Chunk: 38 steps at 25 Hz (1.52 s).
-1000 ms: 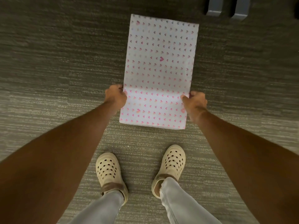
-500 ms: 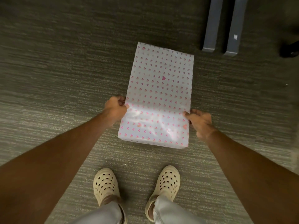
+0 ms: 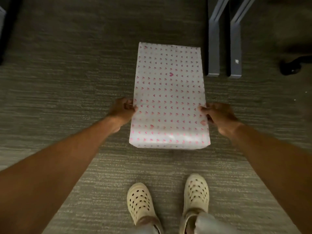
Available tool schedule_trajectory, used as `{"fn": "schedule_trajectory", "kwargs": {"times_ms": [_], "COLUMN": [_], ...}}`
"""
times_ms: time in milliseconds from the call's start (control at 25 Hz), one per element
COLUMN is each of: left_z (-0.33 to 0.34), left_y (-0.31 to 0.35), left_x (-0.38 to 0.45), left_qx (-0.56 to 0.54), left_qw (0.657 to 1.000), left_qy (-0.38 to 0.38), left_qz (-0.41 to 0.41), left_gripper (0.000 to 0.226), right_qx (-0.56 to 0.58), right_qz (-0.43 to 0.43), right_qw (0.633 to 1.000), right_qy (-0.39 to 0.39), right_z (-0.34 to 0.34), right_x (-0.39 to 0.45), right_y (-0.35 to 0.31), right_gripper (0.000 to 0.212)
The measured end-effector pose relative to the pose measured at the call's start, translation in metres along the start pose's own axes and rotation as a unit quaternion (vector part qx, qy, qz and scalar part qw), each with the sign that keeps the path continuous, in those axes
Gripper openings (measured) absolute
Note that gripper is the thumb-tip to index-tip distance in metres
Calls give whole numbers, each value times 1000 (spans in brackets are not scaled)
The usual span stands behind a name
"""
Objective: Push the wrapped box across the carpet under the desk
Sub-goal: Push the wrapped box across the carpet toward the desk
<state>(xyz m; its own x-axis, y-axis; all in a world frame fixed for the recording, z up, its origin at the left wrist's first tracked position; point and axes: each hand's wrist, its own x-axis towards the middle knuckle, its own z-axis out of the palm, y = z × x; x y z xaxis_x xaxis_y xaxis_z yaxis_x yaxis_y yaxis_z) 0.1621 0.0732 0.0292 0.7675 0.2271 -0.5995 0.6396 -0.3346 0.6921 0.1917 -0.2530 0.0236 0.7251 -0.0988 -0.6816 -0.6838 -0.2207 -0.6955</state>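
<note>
A flat box wrapped in white paper with small pink hearts [image 3: 169, 92] lies lengthwise on the grey striped carpet [image 3: 67, 92] in front of me. My left hand [image 3: 122, 109] grips its left long edge, thumb on top. My right hand [image 3: 219, 115] grips the right long edge at about the same height. Both hands hold the nearer half of the box. The box's far end lies in the darker shade beside two grey desk feet [image 3: 223, 46].
The two grey metal desk feet run away from me just right of the box's far corner. A black chair caster [image 3: 291, 65] sits at the right edge. A dark upright object [image 3: 6, 29] stands at the far left. My two cream clogs [image 3: 168, 198] stand behind the box.
The box and both hands have shifted right and forward, closer to the desk feet, which now reach further down the view. My feet have stepped to the right behind it.
</note>
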Motion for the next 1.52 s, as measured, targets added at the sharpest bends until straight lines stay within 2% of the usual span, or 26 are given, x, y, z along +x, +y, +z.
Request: {"fn": "schedule_trajectory", "kwargs": {"times_ms": [120,280,400,480,680,800,960,1160,1520], "left_z": [-6,5,12,16,20,20,13,12,14], "left_y": [16,44,64,76,99,107,116,120,123], "left_x": [30,92,138,167,229,253,277,303,324], "left_qx": [-43,-21,-26,-28,-35,-39,-44,-28,19], "left_qw": [996,999,998,998,996,995,995,994,994], "left_qy": [-58,30,41,47,53,68,56,73,78], "left_qz": [48,37,34,36,58,64,75,78,75], "left_gripper": [23,8,13,5,7,4,12,7,15], "right_qx": [5,10,13,10,12,10,9,14,22], "right_qz": [-62,-88,-107,-115,-136,-141,-164,-159,-145], "right_qw": [997,995,994,993,990,990,986,986,987], "right_qy": [-51,-40,-20,1,17,18,17,37,62], "right_z": [0,6,8,9,10,14,22,27,33], "right_x": [31,95,140,165,216,238,262,283,297], "right_y": [-24,-56,-74,-85,-109,-122,-137,-150,-144], "right_gripper": [8,7,9,11,11,11,12,42,39]}}
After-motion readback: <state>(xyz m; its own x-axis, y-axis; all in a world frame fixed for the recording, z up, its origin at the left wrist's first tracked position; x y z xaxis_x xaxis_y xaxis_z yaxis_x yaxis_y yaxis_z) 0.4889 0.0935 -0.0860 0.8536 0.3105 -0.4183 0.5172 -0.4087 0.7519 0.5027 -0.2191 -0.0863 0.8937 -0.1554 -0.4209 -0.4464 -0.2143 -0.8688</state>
